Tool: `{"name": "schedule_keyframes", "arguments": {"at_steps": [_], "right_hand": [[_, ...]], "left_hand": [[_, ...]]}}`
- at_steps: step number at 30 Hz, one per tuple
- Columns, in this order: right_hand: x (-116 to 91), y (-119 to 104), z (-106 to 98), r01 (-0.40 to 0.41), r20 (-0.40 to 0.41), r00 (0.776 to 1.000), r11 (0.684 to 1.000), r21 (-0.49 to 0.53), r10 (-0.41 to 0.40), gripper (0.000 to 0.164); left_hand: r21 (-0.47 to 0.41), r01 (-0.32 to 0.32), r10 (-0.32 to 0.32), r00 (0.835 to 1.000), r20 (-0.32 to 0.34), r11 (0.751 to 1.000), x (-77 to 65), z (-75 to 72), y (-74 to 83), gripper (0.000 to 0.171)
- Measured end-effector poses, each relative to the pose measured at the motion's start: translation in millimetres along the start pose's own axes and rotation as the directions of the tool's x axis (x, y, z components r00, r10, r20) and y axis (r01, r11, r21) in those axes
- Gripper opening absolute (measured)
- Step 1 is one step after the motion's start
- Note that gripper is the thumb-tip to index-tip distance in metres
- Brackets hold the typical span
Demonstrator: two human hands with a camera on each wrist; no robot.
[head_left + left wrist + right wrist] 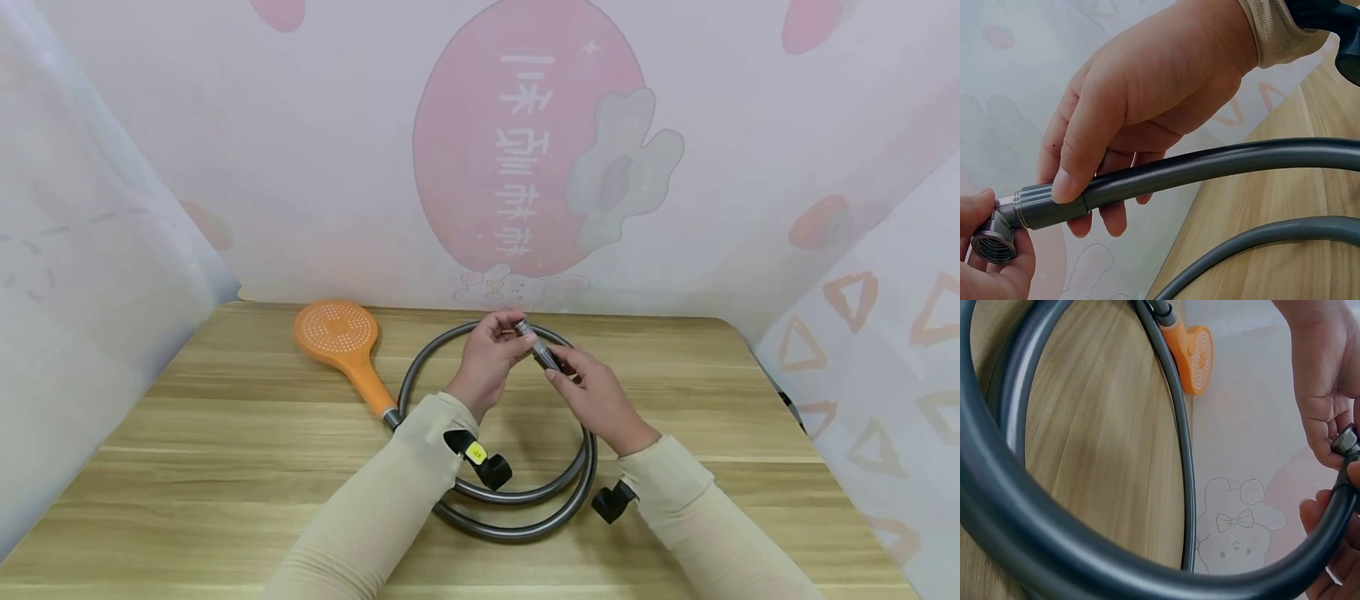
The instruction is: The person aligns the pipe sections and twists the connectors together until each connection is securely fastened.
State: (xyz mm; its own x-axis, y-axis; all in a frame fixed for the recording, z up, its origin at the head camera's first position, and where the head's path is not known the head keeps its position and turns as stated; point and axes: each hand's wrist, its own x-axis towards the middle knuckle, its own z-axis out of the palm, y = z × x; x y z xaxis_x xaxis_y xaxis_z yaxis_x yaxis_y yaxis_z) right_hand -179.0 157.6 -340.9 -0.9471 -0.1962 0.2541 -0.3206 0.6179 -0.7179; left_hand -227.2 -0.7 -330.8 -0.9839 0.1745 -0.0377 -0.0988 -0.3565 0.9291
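Note:
A grey shower hose (517,533) lies coiled on the table, one end joined to the handle of an orange shower head (337,329). Its other end is raised between both hands. My right hand (600,400) grips the collar (1054,206) of that end between thumb and fingers. On the collar's tip sits a small metal elbow fitting (994,244), its threaded opening visible in the left wrist view. My left hand (483,362) pinches this fitting. In the right wrist view the fitting is partly hidden by fingers.
The wooden table (247,492) carries the coil and the shower head, which rests at the far left. A pale printed curtain (337,167) hangs behind the table's back edge and along both sides. Small black cameras (613,502) are strapped to both wrists.

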Motion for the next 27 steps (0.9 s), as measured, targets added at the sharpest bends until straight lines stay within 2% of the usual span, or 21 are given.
{"name": "schedule_keyframes", "arguments": {"at_steps": [16,27], "right_hand": [[0.1,2.9,-1.9,-0.033,0.069,0.997,0.998,0.05,0.029,0.035],[2.9,6.1,-2.7,-0.049,0.07,0.996,0.998,0.034,0.047,0.035]], "left_hand": [[0.001,0.002,-0.002,1.0,-0.007,1.0,-0.1,2.0,-0.9,0.029],[0.007,0.003,-0.003,1.0,-0.01,1.0,2.2,0.4,-3.3,0.03]]}}
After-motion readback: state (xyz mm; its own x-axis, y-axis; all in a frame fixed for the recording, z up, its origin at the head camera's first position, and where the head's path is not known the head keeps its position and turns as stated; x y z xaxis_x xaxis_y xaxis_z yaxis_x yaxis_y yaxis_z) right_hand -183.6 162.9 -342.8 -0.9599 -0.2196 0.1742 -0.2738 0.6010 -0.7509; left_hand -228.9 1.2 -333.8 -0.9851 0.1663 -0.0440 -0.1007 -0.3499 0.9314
